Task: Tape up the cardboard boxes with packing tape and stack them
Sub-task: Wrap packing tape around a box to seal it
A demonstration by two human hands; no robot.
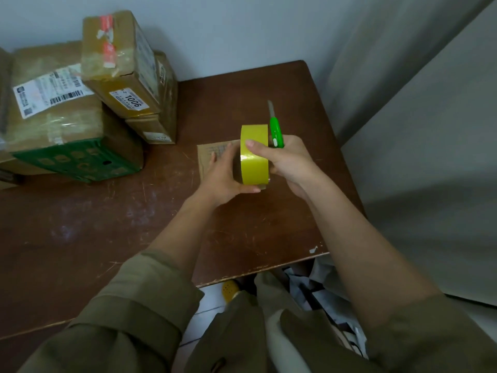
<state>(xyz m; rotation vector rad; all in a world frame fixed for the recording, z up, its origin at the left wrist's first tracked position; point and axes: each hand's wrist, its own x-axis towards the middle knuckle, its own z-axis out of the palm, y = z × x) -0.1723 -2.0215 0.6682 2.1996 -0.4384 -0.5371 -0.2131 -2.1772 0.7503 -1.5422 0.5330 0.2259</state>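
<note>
Tape roll [254, 154], yellow and standing on edge, is held above the brown table [80, 224] between both hands. The left hand [223, 173] cups its left face with fingers spread and the thumb under the rim. The right hand [290, 162] grasps a green utility knife [276, 130], blade pointing away, while its thumb rests on the roll's band. A flat cardboard piece [208, 157] lies beneath the hands. Taped cardboard boxes [118, 65] sit stacked at the table's far left corner

A scratched brown table [134, 224] stands against a pale wall [242, 28]. Below its edge, a yellow shoe [230, 289] and crumpled paper [317, 289].
</note>
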